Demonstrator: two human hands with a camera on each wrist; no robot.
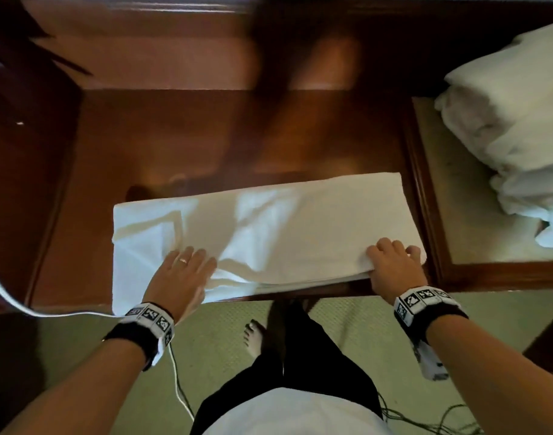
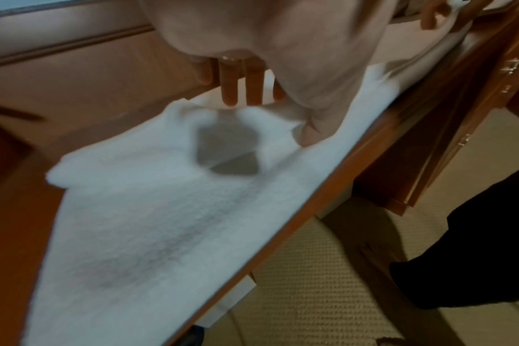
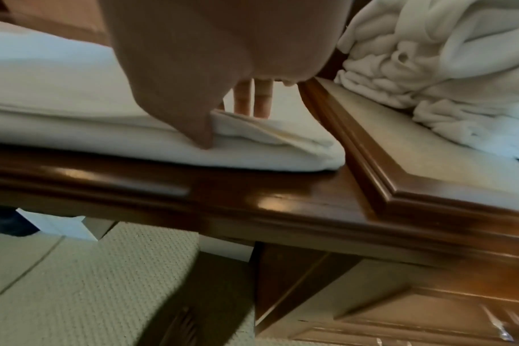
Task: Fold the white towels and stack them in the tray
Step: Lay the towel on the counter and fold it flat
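Note:
A white towel, folded into a long band, lies across the near part of a wooden desk. My left hand lies flat on its left near part with straight fingers and the thumb down on the cloth. At the right near corner, my right hand holds the towel with fingers on top and the thumb pressed into the layered edge. A wooden-rimmed tray stands just right of the towel. It holds a crumpled pile of white towels.
The towel's near edge runs along the desk's front edge, and its left end hangs slightly over. A white cable trails off the desk to the left. My legs and a bare foot stand on the carpet below. Drawers sit under the tray.

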